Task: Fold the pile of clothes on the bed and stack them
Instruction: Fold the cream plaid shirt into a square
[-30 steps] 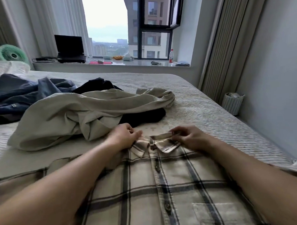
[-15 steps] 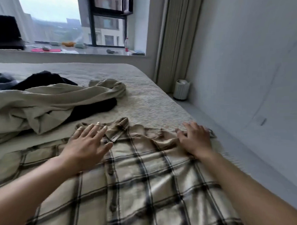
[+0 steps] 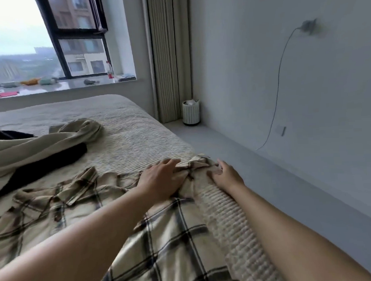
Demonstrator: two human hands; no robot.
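A beige plaid shirt (image 3: 174,236) lies spread front-up across the near part of the bed (image 3: 137,131), its collar to the left. My left hand (image 3: 160,179) presses flat, fingers straight, on the shirt's shoulder near the bed's right edge. Beside it my right hand (image 3: 226,175) rests with loosely spread fingers on the bunched sleeve end at that edge. Further back on the left lies a crumpled beige garment (image 3: 42,144) over a black garment (image 3: 53,156).
The bed's right edge drops to a narrow strip of grey floor along the wall. A white ribbed bin (image 3: 190,112) stands in the corner by the curtain. A cable (image 3: 280,83) hangs down the wall. Small items sit on the windowsill (image 3: 71,85).
My view has swung to the right. Both hands left the collar and slid right across the shirt to the sleeve at the bed's edge.
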